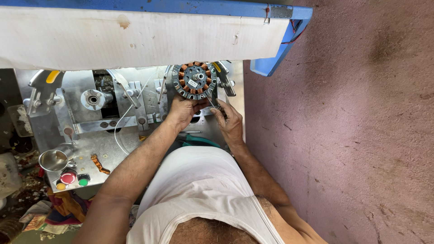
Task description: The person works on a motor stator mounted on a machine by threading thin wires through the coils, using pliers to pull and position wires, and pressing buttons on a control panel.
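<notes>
Steel machine bench [104, 140] by pink floor [343, 135]; both hands at stator [195, 80]

Lower rim of stator [195, 80] behind left hand [182, 110] fingers

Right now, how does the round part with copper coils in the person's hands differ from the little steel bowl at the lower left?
The coil-wound round part is dark, toothed and ringed with copper windings; the steel bowl is plain, shiny and hollow. The round part is the wider of the two. The left hand grips the round part's lower edge, with the right hand beside it; the bowl sits untouched. Both are round and rest on the metal machine.
</notes>
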